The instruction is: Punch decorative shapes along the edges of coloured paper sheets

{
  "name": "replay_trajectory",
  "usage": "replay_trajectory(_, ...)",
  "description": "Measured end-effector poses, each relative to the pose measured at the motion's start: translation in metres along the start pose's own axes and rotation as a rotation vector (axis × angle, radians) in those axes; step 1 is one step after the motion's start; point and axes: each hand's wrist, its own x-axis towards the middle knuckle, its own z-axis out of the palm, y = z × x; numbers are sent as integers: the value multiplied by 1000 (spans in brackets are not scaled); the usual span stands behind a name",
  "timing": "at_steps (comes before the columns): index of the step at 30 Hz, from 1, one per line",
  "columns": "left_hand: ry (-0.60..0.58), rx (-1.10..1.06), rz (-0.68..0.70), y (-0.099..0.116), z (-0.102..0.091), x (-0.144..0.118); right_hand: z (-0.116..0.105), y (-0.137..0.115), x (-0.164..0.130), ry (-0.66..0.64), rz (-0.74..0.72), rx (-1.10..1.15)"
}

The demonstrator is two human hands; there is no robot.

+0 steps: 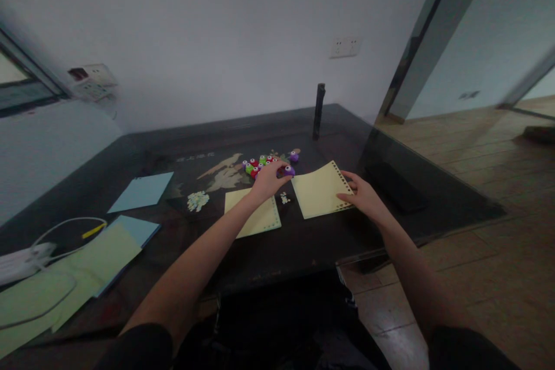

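Observation:
My left hand (269,180) reaches over the middle of the table, thumb and fingers closed round a small purple toy-like piece with a white eye (289,170). That piece is close to the upper left corner of a pale yellow sheet (318,191) with a row of holes along its right edge. My right hand (365,199) pinches this sheet at its holed edge, thumb on top. Under my left forearm lies another yellow sheet (260,219), partly covered, with holes along its right side. Several red, green and purple eyed pieces (262,160) cluster behind my left hand.
Paper bits (198,201) form a pile at left; a smaller pile (285,198) sits between the sheets. Blue paper (143,192), green sheets (99,260) and a white power strip (26,263) with a cable lie left. A black post (318,113) rises at the back.

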Motion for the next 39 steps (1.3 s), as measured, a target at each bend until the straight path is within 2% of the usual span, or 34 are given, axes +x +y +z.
replay_trajectory(4,-78,188,-50,-7,18,38,-1,7,3,21,-31,-35)
replay_trajectory(8,-115,412,-129,-13,37,60,-1,9,2,15,-49,-35)
replay_trajectory(13,-139,504,-176,-19,49,68,-1,6,-1,87,-59,-226)
replay_trajectory(19,-130,605,-95,-17,53,76,-1,0,-4,143,-98,-388)
replay_trajectory(27,-119,557,-113,-7,60,82,1,-3,-5,153,-132,-528)
replay_trajectory(30,-67,554,-71,0,51,68,2,-2,-5,169,-117,-548)
replay_trajectory(32,-78,549,-22,7,41,49,3,-1,-4,193,-119,-547)
replay_trajectory(36,-212,457,135,29,23,-12,3,0,-2,223,-113,-535)
replay_trajectory(39,-295,412,224,46,20,-58,2,-1,-1,211,-93,-548)
